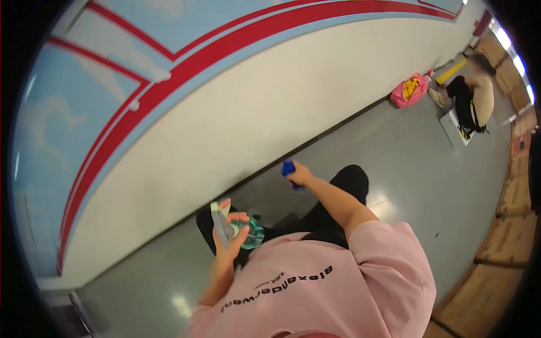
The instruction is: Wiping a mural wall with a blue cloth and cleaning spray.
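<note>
My left hand [239, 221] is wrapped round the neck of a spray bottle [255, 234] with a see-through teal body and a grey and pale green head. The bottle lies tilted in front of my shirt, over my lap. Farther forward and to the right, my right hand [302, 174] is closed on a blue cloth [288, 168]. Part of the cloth hangs below the fingers, close to the foot of the wall. The fingers hide its middle.
A white wall [242, 101] with red and blue bands above rises right before me from the grey floor [406, 174]. At the far right a person [482, 98] sits on a white box [451, 128] beside a pink bag [410, 91]. Wooden crates [499, 239] line the right side.
</note>
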A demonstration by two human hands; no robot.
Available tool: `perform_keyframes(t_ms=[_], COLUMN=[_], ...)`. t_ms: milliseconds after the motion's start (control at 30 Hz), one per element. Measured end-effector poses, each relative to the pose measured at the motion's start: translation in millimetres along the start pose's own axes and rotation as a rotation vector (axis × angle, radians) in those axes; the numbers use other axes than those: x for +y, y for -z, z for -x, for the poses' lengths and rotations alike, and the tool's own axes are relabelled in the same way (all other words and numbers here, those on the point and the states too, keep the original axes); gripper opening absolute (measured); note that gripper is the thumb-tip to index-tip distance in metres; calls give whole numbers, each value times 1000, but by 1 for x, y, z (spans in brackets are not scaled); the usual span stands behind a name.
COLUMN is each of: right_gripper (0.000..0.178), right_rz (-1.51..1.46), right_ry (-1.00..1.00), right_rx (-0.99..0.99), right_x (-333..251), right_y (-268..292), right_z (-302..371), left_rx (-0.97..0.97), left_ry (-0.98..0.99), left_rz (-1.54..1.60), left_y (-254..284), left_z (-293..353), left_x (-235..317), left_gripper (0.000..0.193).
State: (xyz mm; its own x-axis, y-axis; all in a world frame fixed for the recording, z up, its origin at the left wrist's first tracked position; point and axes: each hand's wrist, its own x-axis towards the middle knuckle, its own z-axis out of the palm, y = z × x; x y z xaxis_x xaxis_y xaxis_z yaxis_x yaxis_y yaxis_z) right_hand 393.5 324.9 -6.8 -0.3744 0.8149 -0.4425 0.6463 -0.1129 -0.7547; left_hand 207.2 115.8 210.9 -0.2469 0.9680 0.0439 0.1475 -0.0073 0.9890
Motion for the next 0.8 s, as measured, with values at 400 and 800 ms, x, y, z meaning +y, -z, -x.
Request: perform_keyframes(t_ms=[400,800], right_gripper=[42,36], right_rz=[-558,145], right_ry=[278,364], right_rx=[-22,320], right_x=[-58,-97], right_y=[65,86], right_z=[74,118], left_rx=[-139,-132], left_ry=[-113,-128], left_rz=[-50,89], left_y=[-31,-31], left_z=[-1,9], left_x=[34,11], left_gripper=[46,65])
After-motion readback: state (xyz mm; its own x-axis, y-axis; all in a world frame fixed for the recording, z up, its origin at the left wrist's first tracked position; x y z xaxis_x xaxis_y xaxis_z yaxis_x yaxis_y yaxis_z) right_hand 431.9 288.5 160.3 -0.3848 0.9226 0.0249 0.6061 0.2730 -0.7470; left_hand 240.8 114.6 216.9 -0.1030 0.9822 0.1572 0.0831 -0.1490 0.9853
